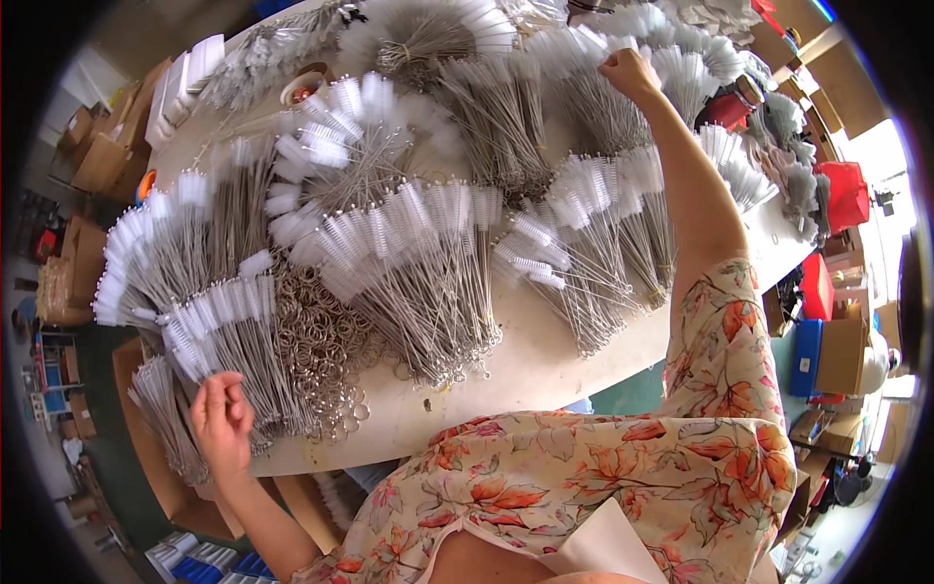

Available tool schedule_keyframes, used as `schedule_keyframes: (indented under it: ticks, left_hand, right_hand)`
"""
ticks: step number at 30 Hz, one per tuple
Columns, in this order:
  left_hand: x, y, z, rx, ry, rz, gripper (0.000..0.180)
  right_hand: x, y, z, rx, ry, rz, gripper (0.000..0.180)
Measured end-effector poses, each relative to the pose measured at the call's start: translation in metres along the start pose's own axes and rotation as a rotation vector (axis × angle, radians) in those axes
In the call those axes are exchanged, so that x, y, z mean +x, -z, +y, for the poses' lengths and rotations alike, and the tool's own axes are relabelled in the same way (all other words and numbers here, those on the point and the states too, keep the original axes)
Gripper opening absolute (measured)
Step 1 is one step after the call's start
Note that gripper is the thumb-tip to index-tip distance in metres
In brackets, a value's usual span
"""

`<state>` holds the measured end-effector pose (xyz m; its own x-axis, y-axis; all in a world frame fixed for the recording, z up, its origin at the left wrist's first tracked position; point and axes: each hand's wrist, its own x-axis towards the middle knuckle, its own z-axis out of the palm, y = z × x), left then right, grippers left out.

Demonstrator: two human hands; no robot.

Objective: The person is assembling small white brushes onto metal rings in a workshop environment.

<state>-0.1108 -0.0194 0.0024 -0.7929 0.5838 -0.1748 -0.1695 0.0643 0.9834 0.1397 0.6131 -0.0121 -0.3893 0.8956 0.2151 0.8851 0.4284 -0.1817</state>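
- bundle of thin twisted-wire brushes with white bristle tips (209, 336), lower left of frame: left hand (222, 420) pinched on its wire stems, keeping the fan together.
- right hand (630, 73), top centre, fingers closed on another white-tipped brush bundle (593, 58).
- loose metal rings (316, 341) heaped beside, on pale tabletop (545, 350).

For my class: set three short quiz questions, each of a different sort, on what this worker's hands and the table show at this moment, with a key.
1. True or false: the right hand reaches to the far side of the table, among the white-tipped wire brushes.
2. What is the left hand touching? A) a red box B) a bundle of brushes at the near edge C) a roll of tape
3. Fill in: the heap between the brush bundles, near the left hand, is made of metal ____.

Key: 1 true; 2 B; 3 rings
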Motion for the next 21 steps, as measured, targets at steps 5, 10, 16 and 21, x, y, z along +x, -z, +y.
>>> schedule_keyframes:
  ticks: [5,10,16,21]
  left_hand:
    - [-0.005,-0.04,-0.003,0.051,-0.098,-0.093,0.03]
    - [-0.011,-0.129,0.014,0.008,-0.36,-0.303,0.02]
    - [0.004,-0.188,-0.006,0.081,-0.747,-0.353,0.031]
    - [-0.009,-0.15,-0.022,0.182,-0.85,-0.414,0.022]
  right_hand:
    - [-0.031,0.073,-0.045,0.137,0.422,0.643,0.022]
    - [-0.189,0.103,-0.173,1.546,0.52,-0.252,0.023]
    - [-0.326,0.085,-0.212,1.385,0.442,-0.631,0.031]
    - [-0.341,0.042,-0.18,1.489,0.349,-0.382,0.029]
